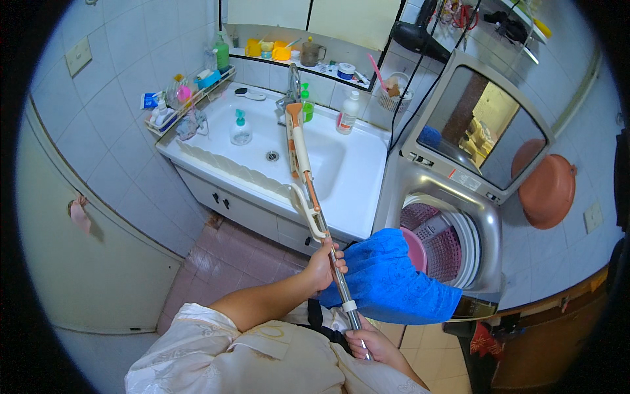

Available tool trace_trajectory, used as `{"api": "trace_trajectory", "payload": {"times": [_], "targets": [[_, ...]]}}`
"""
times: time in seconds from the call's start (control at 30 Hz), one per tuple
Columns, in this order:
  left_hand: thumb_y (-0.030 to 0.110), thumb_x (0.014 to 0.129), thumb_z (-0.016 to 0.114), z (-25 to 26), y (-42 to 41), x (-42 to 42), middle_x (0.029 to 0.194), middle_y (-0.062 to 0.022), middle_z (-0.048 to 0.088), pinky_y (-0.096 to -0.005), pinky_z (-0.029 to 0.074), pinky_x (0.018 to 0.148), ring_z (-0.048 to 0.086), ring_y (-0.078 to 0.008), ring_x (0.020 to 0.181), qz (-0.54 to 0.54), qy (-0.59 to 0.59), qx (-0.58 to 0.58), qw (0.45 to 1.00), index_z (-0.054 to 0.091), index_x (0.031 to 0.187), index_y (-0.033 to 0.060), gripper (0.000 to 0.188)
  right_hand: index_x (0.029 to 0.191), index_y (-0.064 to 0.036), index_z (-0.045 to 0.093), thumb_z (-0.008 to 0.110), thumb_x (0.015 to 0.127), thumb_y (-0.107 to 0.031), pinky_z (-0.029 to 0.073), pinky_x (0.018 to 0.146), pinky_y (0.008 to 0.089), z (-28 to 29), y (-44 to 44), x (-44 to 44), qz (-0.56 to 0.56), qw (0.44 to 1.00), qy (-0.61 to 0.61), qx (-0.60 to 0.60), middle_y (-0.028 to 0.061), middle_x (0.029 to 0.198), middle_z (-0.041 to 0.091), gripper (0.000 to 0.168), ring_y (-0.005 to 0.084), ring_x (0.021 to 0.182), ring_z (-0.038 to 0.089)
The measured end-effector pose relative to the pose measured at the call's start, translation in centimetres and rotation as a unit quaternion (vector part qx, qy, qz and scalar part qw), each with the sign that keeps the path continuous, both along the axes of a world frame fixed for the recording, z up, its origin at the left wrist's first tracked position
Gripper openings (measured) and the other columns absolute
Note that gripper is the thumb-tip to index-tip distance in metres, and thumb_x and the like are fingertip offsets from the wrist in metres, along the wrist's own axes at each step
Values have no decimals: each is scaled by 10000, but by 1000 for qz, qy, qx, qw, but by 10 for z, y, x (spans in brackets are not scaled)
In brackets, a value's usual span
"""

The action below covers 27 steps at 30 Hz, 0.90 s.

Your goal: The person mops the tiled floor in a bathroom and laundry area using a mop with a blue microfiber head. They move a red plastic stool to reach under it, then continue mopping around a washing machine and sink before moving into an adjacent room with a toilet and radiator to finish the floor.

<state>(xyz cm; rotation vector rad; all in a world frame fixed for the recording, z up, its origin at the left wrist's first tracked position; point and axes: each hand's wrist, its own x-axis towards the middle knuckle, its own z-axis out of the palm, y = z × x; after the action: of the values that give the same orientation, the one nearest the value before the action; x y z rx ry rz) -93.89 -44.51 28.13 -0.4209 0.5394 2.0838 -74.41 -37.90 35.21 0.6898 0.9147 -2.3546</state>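
Observation:
A sponge mop with a metal pole (339,273) slants from my body up over the sink (334,157). Its cream and orange folding head (294,143) is over the basin, close to the faucet (294,81). My left hand (327,263) is wrapped around the pole just below the cream lever (307,212). Lower down, near my waist, my right hand (373,341) grips the pole below a white collar (349,306). Whether the mop head touches the basin, I cannot tell.
A top-loading washing machine (389,197) stands right of the sink, lid (485,128) raised. A blue towel (389,280) drapes beside a pink basin (414,248) at its opening. A pump bottle (241,130), white bottle (348,113) and brush (250,94) sit on the sink.

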Motion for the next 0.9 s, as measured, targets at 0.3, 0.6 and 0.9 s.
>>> {"api": "trace_trajectory", "payload": {"times": [0.3, 0.6, 0.9], "targets": [[432, 844, 366, -3, 0, 0, 594, -11, 379, -279, 333, 457, 344, -126, 467, -1, 8, 17, 1000, 393, 829, 117, 316, 1206, -156, 266, 471, 778, -57, 271, 296, 216, 6, 0, -2, -3, 1000, -6, 22, -29, 472, 321, 485, 81, 314, 332], [437, 841, 363, -9, 3, 7, 600, -9, 374, -279, 334, 459, 344, -127, 475, 4, 8, 26, 1000, 372, 831, 115, 322, 1264, -229, 199, 464, 777, -39, 280, 304, 220, 1, 7, 7, 7, 1000, -27, 7, -24, 479, 319, 585, 87, 321, 338], [433, 845, 360, -7, 10, 17, 606, -14, 373, -279, 332, 462, 345, -130, 480, -2, 5, 24, 1000, 371, 829, 114, 319, 1270, -255, 181, 457, 783, -43, 283, 307, 220, -3, 13, 18, 1, 999, -33, -7, -23, 482, 317, 599, 87, 324, 327]]}}
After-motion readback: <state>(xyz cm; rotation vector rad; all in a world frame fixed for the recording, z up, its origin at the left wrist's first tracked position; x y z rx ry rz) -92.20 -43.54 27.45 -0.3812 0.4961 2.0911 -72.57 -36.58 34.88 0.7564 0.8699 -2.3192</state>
